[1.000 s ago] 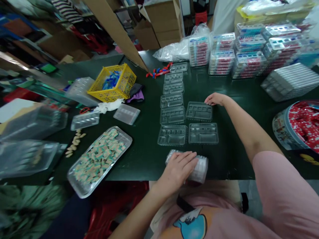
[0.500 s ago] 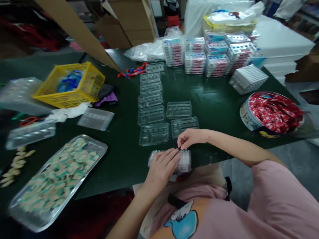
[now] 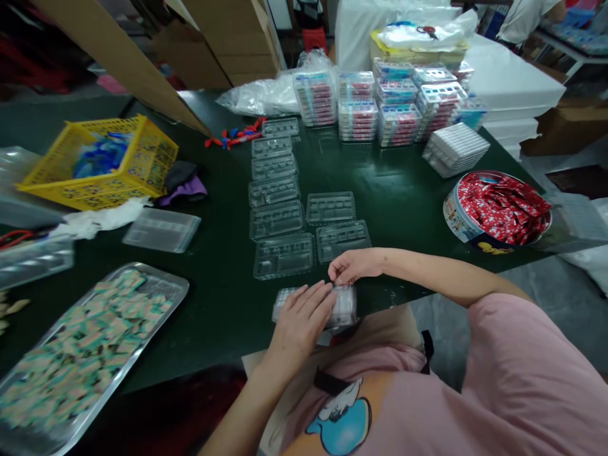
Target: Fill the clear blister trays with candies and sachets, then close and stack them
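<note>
A stack of clear plastic trays lies at the table's near edge, in front of my body. My left hand rests flat over its left part, fingers stretched and side by side. At the stack's far edge, my right hand is curled with its fingertips pressed together; what they pinch, if anything, is hidden. Just beyond my hands are single clear compartment trays, one at the near end of a long column and another in a short column to its right.
A metal tray of small green and beige pieces lies left, below a yellow basket with blue items. A round tin of red packets stands right. Filled packs are stacked at the back; a white stack sits nearby.
The view has shifted to the right, so the table things appear further left. My hands keep nearly the same place on the stack.
</note>
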### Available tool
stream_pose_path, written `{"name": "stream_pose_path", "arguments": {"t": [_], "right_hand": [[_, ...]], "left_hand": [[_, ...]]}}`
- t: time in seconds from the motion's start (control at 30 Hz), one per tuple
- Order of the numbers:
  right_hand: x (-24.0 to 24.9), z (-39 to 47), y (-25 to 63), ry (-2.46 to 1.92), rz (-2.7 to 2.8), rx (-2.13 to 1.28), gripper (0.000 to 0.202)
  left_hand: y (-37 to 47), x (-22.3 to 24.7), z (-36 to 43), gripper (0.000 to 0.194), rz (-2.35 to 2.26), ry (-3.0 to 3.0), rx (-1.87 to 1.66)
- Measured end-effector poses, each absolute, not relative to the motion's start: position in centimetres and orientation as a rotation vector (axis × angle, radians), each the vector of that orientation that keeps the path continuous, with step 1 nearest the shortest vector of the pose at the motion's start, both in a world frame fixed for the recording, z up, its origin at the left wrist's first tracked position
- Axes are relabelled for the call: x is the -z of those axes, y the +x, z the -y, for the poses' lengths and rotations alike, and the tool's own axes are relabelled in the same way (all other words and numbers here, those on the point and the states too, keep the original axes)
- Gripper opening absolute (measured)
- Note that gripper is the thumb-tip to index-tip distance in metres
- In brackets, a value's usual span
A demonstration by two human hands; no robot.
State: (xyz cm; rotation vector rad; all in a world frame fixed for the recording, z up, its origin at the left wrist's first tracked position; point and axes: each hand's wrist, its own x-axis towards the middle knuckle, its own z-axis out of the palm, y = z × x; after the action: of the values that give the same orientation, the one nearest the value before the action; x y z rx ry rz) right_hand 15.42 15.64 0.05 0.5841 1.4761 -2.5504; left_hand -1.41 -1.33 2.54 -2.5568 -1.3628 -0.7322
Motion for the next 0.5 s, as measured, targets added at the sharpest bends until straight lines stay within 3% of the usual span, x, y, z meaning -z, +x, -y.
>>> {"name": "stream_pose_path", "arguments": {"t": [0.23, 0.5], "right_hand": [[-2.8, -19.0, 15.2, 0.710, -1.944, 2.444, 0.013], [-6.0, -37.1, 15.6, 1.243, -2.194, 2.639, 0.015]], "left_hand": [[-1.5, -3.0, 0.2, 0.026, 1.440, -2.590, 0.688], [-3.2, -4.4, -1.0, 0.029, 1.709, -2.568, 0.811]]}}
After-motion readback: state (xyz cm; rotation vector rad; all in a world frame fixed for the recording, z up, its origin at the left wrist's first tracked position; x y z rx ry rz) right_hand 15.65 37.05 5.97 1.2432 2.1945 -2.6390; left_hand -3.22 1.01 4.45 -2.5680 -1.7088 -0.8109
